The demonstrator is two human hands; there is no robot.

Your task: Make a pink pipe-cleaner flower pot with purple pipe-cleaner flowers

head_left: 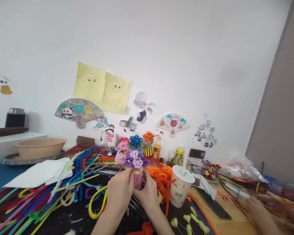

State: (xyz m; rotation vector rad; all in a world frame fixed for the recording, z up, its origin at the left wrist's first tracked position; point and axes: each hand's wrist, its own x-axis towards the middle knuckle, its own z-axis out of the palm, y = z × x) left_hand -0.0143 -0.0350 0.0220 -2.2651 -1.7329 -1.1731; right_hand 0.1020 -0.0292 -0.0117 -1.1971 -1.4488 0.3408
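Observation:
Both my hands hold up a small pink pot topped with purple pipe-cleaner flowers. My left hand wraps its fingers around the pot's left side. My right hand grips the pot's right side from below. The pot stands upright between them, above a dark table strewn with pipe cleaners.
A heap of coloured pipe cleaners lies at the left, orange ones to the right. A paper cup with a straw stands beside my right hand. Finished flower pots line the wall. Another person's hand rests at lower right.

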